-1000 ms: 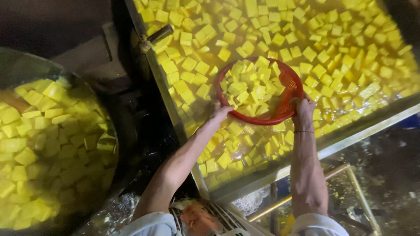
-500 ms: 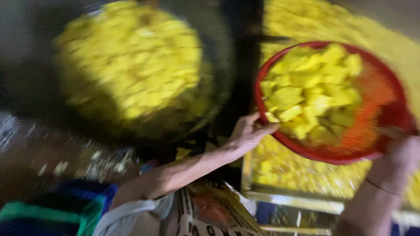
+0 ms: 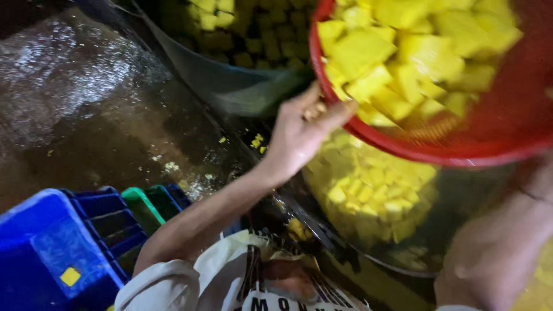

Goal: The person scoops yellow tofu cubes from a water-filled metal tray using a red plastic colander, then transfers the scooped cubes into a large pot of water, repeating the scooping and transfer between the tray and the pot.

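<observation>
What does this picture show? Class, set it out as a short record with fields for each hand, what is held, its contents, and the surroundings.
Left hand: left hand grips the rim of the red basket
Right hand: hidden; only the forearm shows at lower right
Contents: yellow cubes heaped in the basket, which is tilted
Below: a dark round tub holding more yellow cubes
Left side: wet floor and blue crates
</observation>
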